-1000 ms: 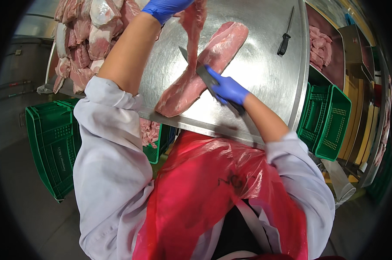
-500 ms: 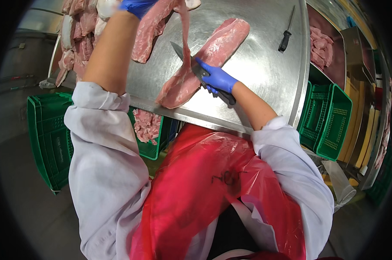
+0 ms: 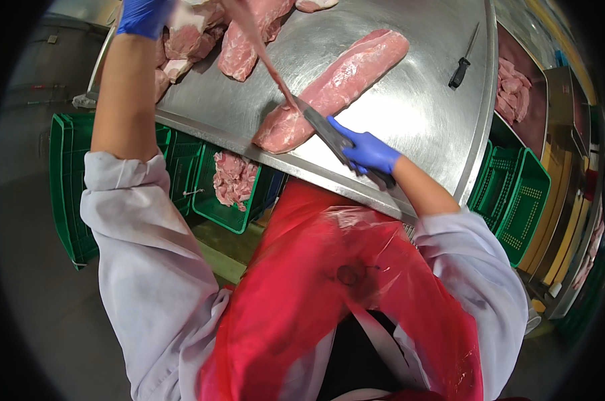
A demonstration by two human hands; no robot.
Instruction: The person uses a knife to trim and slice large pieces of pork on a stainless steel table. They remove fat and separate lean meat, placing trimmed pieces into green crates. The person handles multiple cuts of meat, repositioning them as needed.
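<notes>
My left hand (image 3: 145, 17), in a blue glove, is at the upper left edge, its fingers mostly cut off by the frame. A thin strip of meat (image 3: 265, 60) rises from the long pink loin (image 3: 349, 70) toward the top edge near that hand; its upper end is out of view. My right hand (image 3: 372, 150), also gloved, is closed on a dark-handled knife (image 3: 319, 127). The blade lies angled across the loin's near part, where the strip meets it. The loin lies diagonally on the steel table (image 3: 443, 120).
More meat pieces (image 3: 242, 40) lie at the back left. A sharpening steel (image 3: 459, 70) lies on the right. A tray of cut meat (image 3: 513, 93) is beyond the right edge. Green crates (image 3: 71, 187) stand below left, one with trimmings (image 3: 232, 177); more green crates (image 3: 526, 207) stand right.
My left hand has moved leftward, drawing away with the strip slanting after it. My right hand and knife rose slightly, then moved right and down. The view has shifted, showing more left crates.
</notes>
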